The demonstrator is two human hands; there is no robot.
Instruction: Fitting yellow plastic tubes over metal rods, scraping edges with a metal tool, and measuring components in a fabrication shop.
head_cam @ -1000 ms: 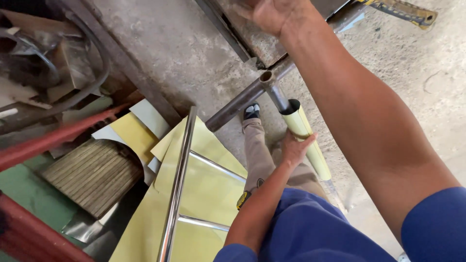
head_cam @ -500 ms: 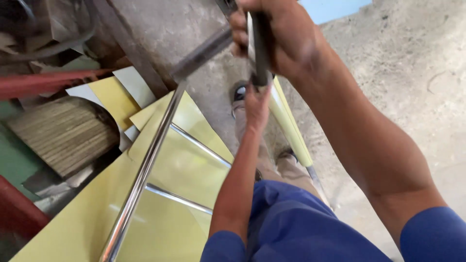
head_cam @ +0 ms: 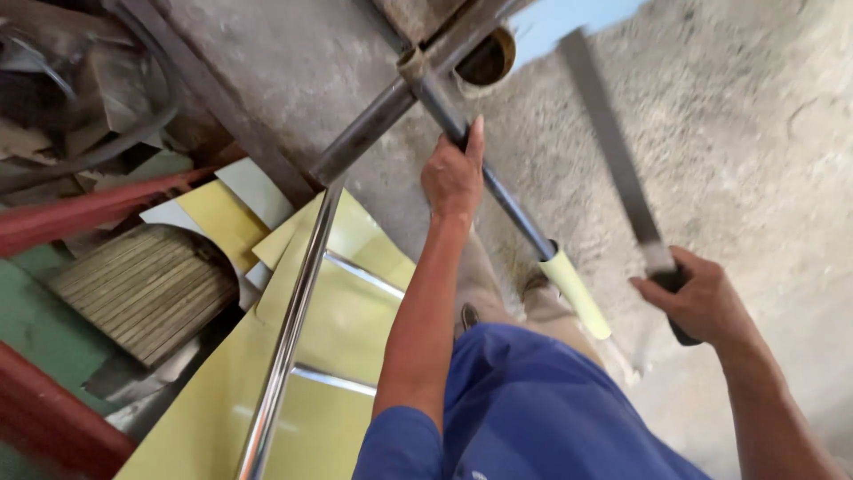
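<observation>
Nearest, yellow sheets (head_cam: 329,356) lie low on the floor (head_cam: 764,124), a shiny rod (head_cam: 286,342) running across them; the right hand (head_cam: 697,298) has its grip clamped on the dark handle of a long flat blade (head_cam: 609,151), raised over the concrete; further up, the left hand (head_cam: 453,176) is closed around a dark steel pipe (head_cam: 502,191), above its yellow sleeve (head_cam: 577,293); the pipe meets a crossbar (head_cam: 373,133) at the top.

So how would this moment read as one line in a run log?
left hand: grips dark metal tube | right hand: holds long flat file, raised | tube's lower end: yellow wrap
</observation>
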